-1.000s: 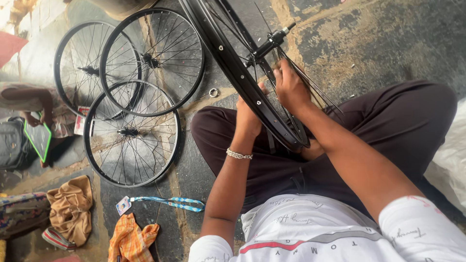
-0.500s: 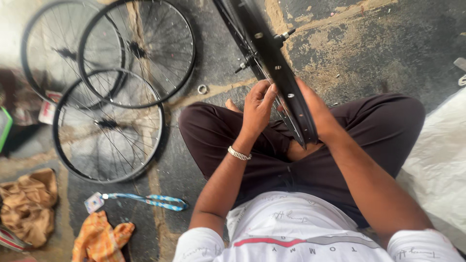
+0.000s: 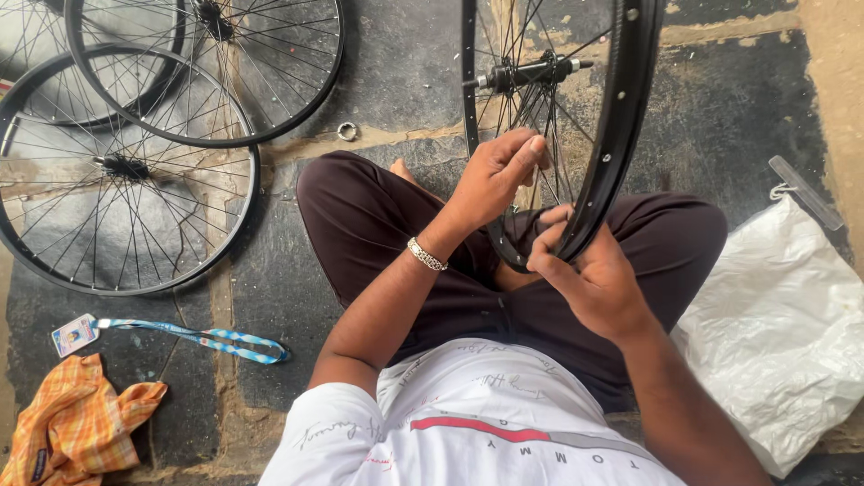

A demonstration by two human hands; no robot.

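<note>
Two spare spoked wheels lie flat on the stone floor at left, a blue lanyard below them. Left hand, fingers pressed together, reaches among the spokes, apparently pinching one. The black bicycle wheel stands upright over the lap, hub axle visible; right hand curls around its lower rim.

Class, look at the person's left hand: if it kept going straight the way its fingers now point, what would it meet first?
The left hand points up and right into the upright bicycle wheel. It would probably meet the spokes first, then the hub axle, though depth is hard to judge.
</note>
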